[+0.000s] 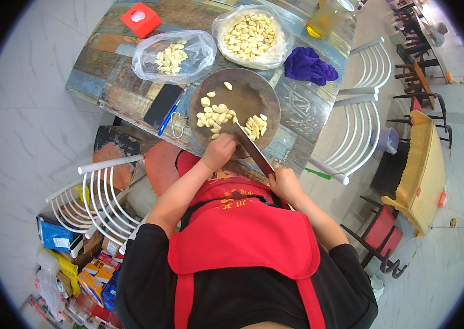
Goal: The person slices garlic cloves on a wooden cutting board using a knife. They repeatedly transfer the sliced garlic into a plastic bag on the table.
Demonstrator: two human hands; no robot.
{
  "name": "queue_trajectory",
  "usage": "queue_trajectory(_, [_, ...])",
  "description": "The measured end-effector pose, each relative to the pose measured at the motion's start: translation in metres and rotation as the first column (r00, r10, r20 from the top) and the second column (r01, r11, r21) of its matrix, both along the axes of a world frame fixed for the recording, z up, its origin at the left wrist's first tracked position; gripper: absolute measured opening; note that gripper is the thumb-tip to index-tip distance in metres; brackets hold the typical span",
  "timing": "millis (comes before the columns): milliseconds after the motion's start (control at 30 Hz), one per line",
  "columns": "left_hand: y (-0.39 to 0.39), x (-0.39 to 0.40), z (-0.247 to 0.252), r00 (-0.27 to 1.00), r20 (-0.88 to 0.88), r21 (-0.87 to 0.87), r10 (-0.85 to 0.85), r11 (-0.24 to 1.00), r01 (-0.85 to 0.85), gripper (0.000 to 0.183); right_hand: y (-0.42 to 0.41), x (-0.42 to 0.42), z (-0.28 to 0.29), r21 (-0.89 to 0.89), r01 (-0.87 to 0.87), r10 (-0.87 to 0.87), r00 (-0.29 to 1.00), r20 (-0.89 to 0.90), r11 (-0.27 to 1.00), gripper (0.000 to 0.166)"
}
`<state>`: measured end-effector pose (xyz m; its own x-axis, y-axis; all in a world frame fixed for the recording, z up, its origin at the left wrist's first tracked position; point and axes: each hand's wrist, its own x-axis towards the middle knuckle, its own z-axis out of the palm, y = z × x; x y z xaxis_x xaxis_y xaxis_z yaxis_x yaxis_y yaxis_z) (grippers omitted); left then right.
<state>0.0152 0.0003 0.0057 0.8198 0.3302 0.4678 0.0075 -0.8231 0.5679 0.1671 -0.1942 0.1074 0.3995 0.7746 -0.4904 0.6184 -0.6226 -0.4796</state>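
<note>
My right hand [287, 185] grips the handle of a kitchen knife [253, 151], its blade slanting over a round wooden chopping board [238, 98]. Close to the left of the blade, my left hand [219, 150] is bent down at the board's near edge; what its fingertips hold is hidden. Peeled garlic cloves [215, 116] lie heaped on the board just beyond that hand. To the right of the blade sits a smaller pile of garlic pieces [256, 126], apparently cut. One single clove [227, 86] rests farther back on the wood.
Behind the board stand a plastic bag full of garlic cloves [250, 37] and another bag holding garlic pieces [171, 57]. A purple cloth [309, 66], a phone [162, 106], a blue pen [169, 118], a red tissue box [141, 20] and a jar of yellow liquid [325, 20] surround it.
</note>
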Motion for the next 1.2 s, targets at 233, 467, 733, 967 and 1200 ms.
queue_trajectory(233, [0.000,0.000,-0.004,1.000,0.006,0.025,0.007,1.000,-0.007,0.016,0.000,0.002,0.015,0.000,-0.010,0.010,0.999,-0.039,1.000,0.026])
queue_trajectory(467, [0.000,0.000,-0.005,1.000,-0.001,0.018,0.011,1.000,-0.011,0.014,0.008,-0.002,0.003,-0.061,-0.025,0.024,0.999,-0.022,0.998,0.028])
queue_trajectory(733, [-0.003,-0.004,-0.002,0.999,0.011,-0.007,0.033,0.999,-0.033,0.022,-0.003,0.009,-0.012,-0.002,0.013,-0.013,1.000,-0.013,1.000,0.026])
queue_trajectory(967, [0.004,-0.038,0.018,0.948,-0.064,0.017,0.313,0.950,-0.312,0.021,-0.005,0.005,-0.002,-0.008,-0.087,0.087,0.996,0.006,0.996,0.026])
queue_trajectory(1200, [-0.001,-0.028,0.010,0.978,-0.083,-0.077,0.194,0.977,-0.200,0.021,-0.001,0.015,-0.002,-0.028,-0.029,0.028,0.999,-0.045,0.999,0.026])
